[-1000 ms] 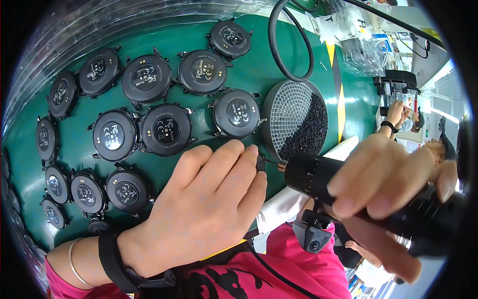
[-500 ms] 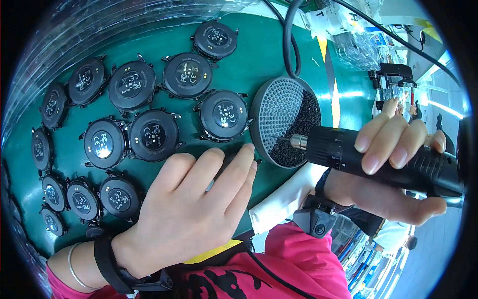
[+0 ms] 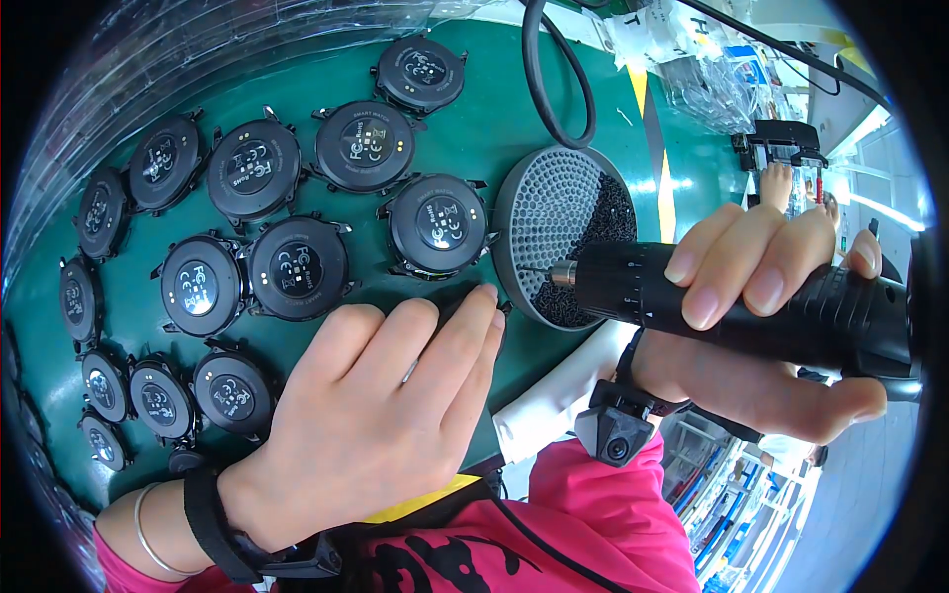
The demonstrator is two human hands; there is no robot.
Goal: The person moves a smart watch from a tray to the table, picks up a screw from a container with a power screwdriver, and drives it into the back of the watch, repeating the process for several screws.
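Observation:
My right hand is wrapped round a black electric screwdriver, held level with its metal tip and thin bit pointing left. The bit is over a round grey screw tray, with dimples on one side and a heap of small black screws on the other. Closed over a dark watch body, my left hand covers most of it; only bits show between and beside the fingers. Just beyond my fingertips lies another black round watch case, back side up.
Several more black watch cases lie back up on the green mat. Clear plastic trays line the far left. A black cable loops behind the screw tray. Plastic bags and a person's hand are at the far right.
My right hand has brought the screwdriver a little left, its bit further across the screw tray. My left hand stays nearly in place over the watch.

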